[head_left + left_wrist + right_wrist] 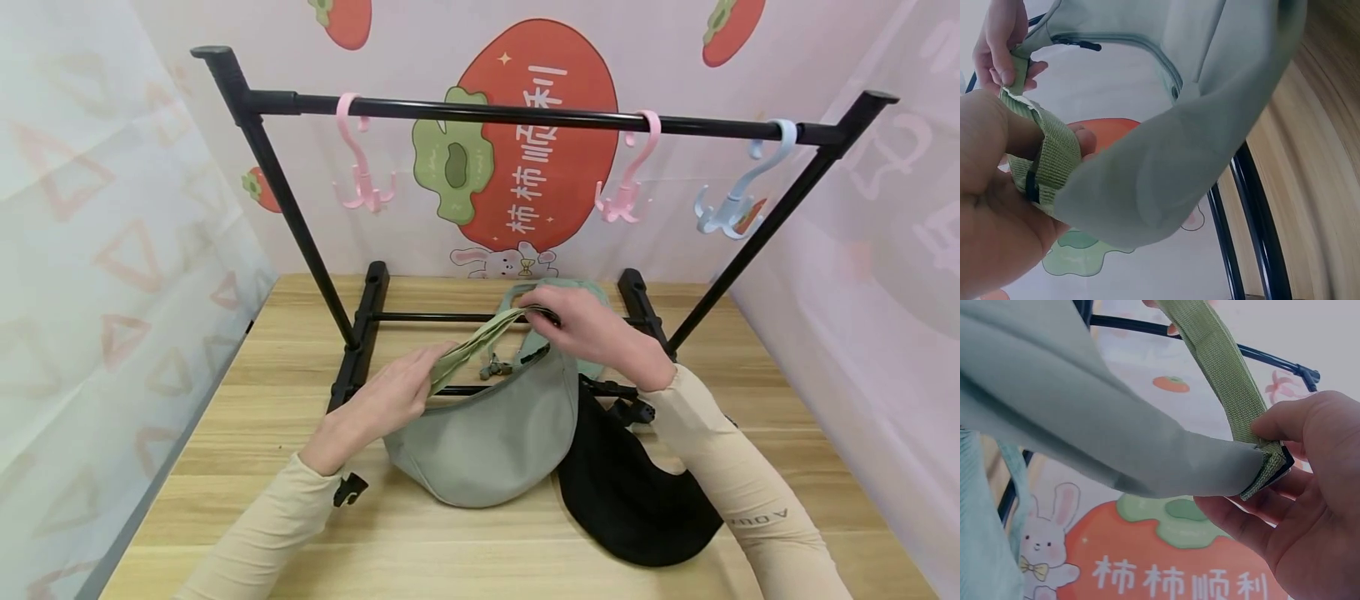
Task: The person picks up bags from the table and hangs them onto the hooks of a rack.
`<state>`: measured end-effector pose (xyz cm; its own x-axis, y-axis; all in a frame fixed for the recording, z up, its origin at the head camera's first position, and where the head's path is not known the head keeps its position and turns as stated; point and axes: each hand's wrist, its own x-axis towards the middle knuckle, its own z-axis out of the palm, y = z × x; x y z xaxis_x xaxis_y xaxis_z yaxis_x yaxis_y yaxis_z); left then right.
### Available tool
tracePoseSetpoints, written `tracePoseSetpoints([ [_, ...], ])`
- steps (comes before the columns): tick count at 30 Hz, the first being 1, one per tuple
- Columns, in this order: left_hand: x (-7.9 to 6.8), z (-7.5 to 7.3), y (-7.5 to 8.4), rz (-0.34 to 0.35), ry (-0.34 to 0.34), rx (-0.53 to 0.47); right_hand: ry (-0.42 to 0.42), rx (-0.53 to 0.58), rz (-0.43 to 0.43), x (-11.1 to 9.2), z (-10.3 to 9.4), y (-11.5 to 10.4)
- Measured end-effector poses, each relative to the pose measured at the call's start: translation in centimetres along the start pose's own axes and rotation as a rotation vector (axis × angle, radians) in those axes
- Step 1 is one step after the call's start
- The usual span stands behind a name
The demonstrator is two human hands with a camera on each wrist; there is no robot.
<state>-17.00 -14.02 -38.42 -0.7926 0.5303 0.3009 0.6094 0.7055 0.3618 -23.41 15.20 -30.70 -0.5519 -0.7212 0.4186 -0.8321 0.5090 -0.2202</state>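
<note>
A grey-green waist bag [487, 450] hangs between my two hands, with its curved bottom toward me. My left hand [382, 396] grips the folded green webbing strap [476, 343] at the bag's left end. At the upper right end, my right hand [585, 327] pinches the strap and the bag's corner between thumb and fingers. The strap [1060, 147] wraps around the left fingers in the left wrist view. A black buckle [349, 489] dangles under the left wrist. In the right wrist view, the strap [1222, 369] runs up from the right thumb, beside the bag's tapered end [1222, 465].
A black rack stands around the work, its top bar [480, 112] carrying two pink hooks [363, 179] and a blue hook [731, 200]. A black crescent-shaped bag [637, 500] lies at right on the wooden table [247, 433]. A mint bag [592, 292] lies behind the right hand.
</note>
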Motion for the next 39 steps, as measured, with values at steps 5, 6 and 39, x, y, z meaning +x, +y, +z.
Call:
tracePoseSetpoints([
  [5, 0.1, -0.1, 0.3, 0.017, 0.045, 0.012, 0.037, -0.001, -0.02, 0.2, -0.7, -0.1],
  [6, 0.1, -0.1, 0.3, 0.017, 0.049, 0.012, 0.039, -0.001, -0.024, 0.3, -0.7, -0.1],
  [39, 0.4, 1.0, 2.3, -0.008, 0.125, 0.045, 0.028, -0.046, -0.121, 3.8, -4.3, -1.7],
])
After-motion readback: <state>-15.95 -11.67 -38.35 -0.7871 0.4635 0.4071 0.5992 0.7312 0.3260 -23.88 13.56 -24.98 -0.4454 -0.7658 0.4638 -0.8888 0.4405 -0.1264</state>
